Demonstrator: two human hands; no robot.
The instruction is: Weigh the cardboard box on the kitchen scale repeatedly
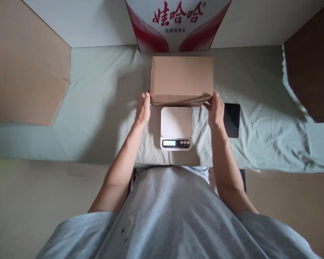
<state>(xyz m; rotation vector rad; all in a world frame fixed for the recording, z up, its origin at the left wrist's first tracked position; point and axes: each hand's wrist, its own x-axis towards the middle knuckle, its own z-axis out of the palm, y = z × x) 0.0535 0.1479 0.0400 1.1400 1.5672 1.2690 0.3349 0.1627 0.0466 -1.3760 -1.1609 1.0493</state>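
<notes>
A plain brown cardboard box (182, 75) is gripped at its two near corners. My left hand (144, 108) presses on its left side with the thumb up along the edge. At the opposite corner, my right hand (215, 109) has its thumb on the side and its fingers reaching toward the front underside. Directly in front of the box sits a white kitchen scale (176, 123) with a lit display and several round buttons. Nothing rests on its plate. Whether the box touches the table or is slightly raised, I cannot tell.
A black phone (232, 120) lies just right of my right hand. Behind the box stands a white and red carton (179, 36) with Chinese lettering. Large cardboard pieces flank the left (27, 72) and right (313, 64). A wrinkled green cloth (264, 140) covers the table.
</notes>
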